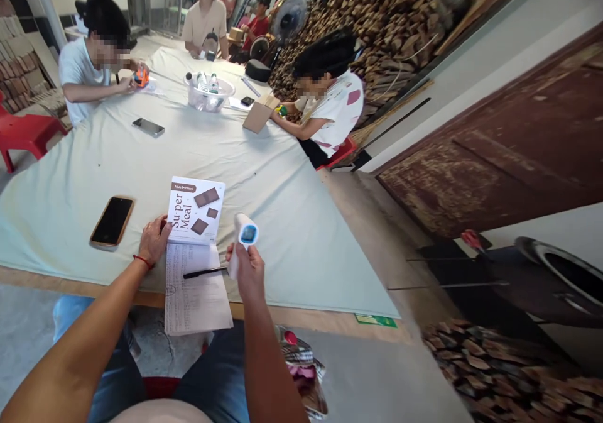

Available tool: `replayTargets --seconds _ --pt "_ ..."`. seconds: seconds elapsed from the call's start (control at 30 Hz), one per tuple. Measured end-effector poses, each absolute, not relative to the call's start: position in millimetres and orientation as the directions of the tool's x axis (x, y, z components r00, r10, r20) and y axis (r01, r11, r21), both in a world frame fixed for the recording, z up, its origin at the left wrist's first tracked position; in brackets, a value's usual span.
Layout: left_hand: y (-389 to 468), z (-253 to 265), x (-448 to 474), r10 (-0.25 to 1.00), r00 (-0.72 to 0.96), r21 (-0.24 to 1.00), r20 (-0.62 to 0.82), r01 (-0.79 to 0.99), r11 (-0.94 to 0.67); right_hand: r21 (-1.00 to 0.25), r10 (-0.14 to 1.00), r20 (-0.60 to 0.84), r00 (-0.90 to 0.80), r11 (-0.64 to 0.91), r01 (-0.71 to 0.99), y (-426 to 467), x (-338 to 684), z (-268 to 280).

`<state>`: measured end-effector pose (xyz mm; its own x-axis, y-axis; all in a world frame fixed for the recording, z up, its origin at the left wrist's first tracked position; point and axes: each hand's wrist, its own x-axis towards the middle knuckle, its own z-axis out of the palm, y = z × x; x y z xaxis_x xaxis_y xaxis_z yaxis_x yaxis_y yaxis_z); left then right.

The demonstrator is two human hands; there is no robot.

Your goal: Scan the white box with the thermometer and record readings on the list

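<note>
My right hand (249,271) is wrapped round the handle of a white infrared thermometer (238,227), whose blue-rimmed display faces up at me. Under it lies an open notebook (198,297), its lined page hanging over the table's near edge. The notebook's cover (211,222), printed "Su-per Meal" with brown squares, is folded away from me. At the left edge of that cover, my left hand (155,239) grips with curled fingers. Across the page rests a black pen (205,273), its right end near my right hand. Left of my left hand lies a dark-screened phone (113,220).
A pale cloth covers the table (306,247). Farther back are another phone (148,127), a clear basin (210,100) of bottles and a brown cardboard piece (257,117). People sit at the left and right sides; another is at the far end. Stacked firewood (396,21) lines the wall.
</note>
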<state>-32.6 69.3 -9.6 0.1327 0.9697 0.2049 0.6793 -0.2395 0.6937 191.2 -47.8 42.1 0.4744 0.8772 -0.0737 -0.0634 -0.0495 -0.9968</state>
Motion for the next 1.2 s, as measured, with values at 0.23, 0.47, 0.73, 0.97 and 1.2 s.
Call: replayTargets --seconds 0.23,0.47,0.73,0.97,1.2 --pt "71.1 -11.8 -34.7 0.968 0.127 0.679 0.215 0.694 -0.242 -0.992 0.932 0.022 0.363 0.065 -0.106 4.7 143.6 70.2" --pt "69.4 -13.7 -34.2 0.965 0.145 0.694 0.220 0.672 -0.259 -0.998 0.922 -0.027 0.386 -0.002 -0.064 16.2 139.1 60.3" --pt "66.4 -15.0 -33.9 0.964 0.142 0.693 0.224 0.672 -0.261 -1.000 0.926 0.010 0.378 0.004 0.017 13.3 142.0 57.0" --pt "66.7 -16.7 -36.0 0.960 0.159 0.699 0.232 0.658 -0.278 -0.998 0.928 -0.049 0.370 -0.034 -0.047 12.8 137.4 56.9" --pt "67.7 -19.8 -36.4 0.953 0.157 0.702 0.260 0.646 -0.298 -0.993 0.944 -0.068 0.323 -0.033 -0.112 4.6 135.1 70.3"
